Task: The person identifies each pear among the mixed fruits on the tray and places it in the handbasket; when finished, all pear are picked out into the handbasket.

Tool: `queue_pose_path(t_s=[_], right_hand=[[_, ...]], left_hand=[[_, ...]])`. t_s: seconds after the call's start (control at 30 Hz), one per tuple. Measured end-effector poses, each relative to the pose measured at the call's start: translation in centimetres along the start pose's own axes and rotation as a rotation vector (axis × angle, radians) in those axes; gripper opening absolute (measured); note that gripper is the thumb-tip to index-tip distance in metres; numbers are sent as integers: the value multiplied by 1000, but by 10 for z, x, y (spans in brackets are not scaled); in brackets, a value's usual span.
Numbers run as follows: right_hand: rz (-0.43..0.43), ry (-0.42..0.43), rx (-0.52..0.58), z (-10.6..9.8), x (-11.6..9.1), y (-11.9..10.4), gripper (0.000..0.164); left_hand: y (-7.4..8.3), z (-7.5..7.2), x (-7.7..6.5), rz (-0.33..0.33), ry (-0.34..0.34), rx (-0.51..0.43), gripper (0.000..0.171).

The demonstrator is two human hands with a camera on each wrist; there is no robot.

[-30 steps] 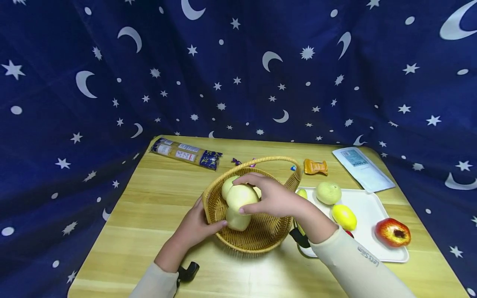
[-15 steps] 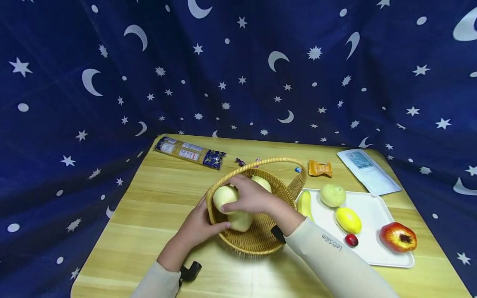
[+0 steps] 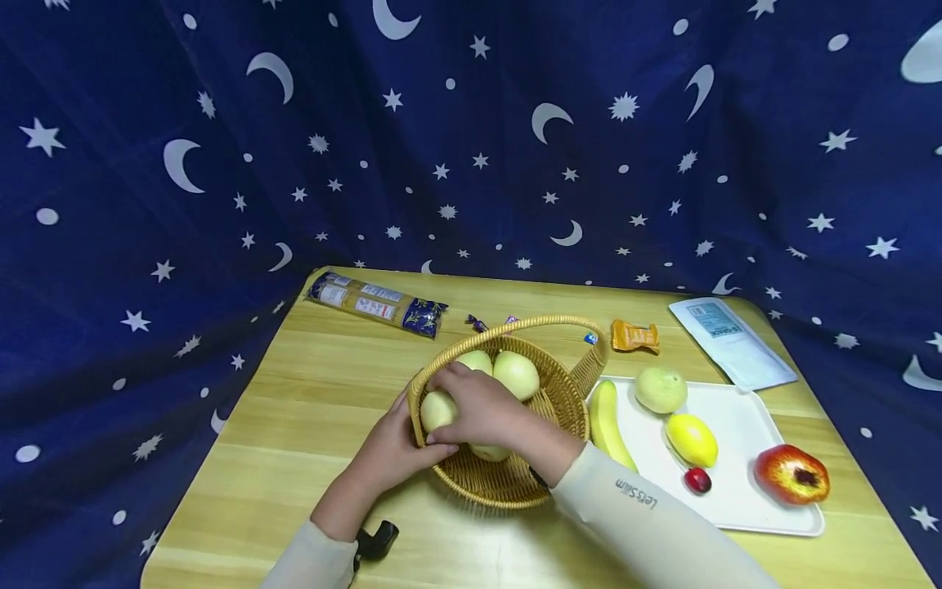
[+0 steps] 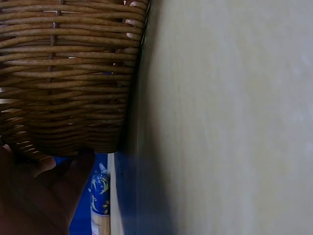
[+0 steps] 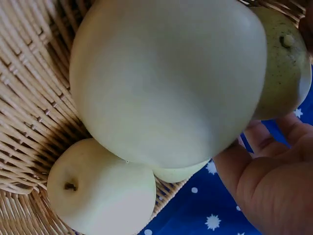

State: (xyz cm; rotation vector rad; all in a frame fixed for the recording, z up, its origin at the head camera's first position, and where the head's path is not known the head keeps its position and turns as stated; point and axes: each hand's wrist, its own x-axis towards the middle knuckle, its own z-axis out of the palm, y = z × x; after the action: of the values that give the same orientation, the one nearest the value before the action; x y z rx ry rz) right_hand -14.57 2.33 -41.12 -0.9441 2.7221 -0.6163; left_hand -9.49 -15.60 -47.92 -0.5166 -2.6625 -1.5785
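Observation:
A round wicker basket (image 3: 471, 483) with a tall handle stands on the table, holding several pale yellow-green pears. My left hand (image 3: 390, 448) grips its left rim, thumb over the edge and fingers outside the wall. In the left wrist view, fingers (image 4: 73, 181) lie against the woven wall. My right hand (image 3: 478, 413) reaches into the basket and holds a pear (image 3: 438, 411) by the left wall. Two pears, one of them the back-right pear (image 3: 517, 375), sit behind this hand. A nearer pear (image 5: 171, 88) fills much of the right wrist view; the hand partly hides it in the head view.
To the right, a white tray (image 3: 736, 511) bears a banana (image 3: 607, 421), a pale green round fruit (image 3: 661, 390), a lemon (image 3: 692, 439), a small red fruit (image 3: 697, 480) and a red-yellow fruit (image 3: 791, 474). Behind lie a spaghetti pack (image 3: 375, 303), an orange packet (image 3: 635, 336) and a white pouch (image 3: 732, 342).
My right hand has moved left and down into the basket with the pear, which now sits lower by the left wall. The left hand keeps its grip on the rim.

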Motion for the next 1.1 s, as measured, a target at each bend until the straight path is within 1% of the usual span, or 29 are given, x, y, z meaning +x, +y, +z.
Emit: queue_pose_path(t_s=[0.03,0.17,0.23,0.27,0.37,0.47,0.53,0.63,0.7,0.77,0.9,1.0,1.1], right_hand=[[8,-1,-9,1,0,-1,68],[14,-15,-31,2,1,-3,67],[11,-36,-7,-1,0,-2,65],[10,-46,8,-2,0,-2,64],[15,-68,57,-5,-2,-1,61],[25,-66,85,-6,-3,-1,60],[27,-61,94,-8,-4,-1,60],[21,-44,123,-17,-8,-4,59],[0,-26,150,-26,-12,-5,57],[-18,-1,176,-37,-20,-6,55],[-49,45,256,-58,-40,-5,50],[-71,39,358,-70,-60,0,46],[-93,12,401,-81,-84,8,44]], left_hand=[[2,0,-1,-2,0,-8,103],[1,0,-1,3,-5,-2,104],[-11,3,1,14,-7,7,105],[-13,3,1,23,-10,12,105],[-14,3,1,41,-14,2,103],[-9,3,0,42,-17,-13,102],[-1,0,-2,44,-20,-36,101],[12,-4,-3,57,-28,-61,99],[17,-6,-3,79,-30,-65,97],[17,-5,-3,88,-25,-66,97],[1,1,0,70,-8,-40,98],[-10,5,2,48,2,-22,101],[-16,6,2,39,17,-24,104]])
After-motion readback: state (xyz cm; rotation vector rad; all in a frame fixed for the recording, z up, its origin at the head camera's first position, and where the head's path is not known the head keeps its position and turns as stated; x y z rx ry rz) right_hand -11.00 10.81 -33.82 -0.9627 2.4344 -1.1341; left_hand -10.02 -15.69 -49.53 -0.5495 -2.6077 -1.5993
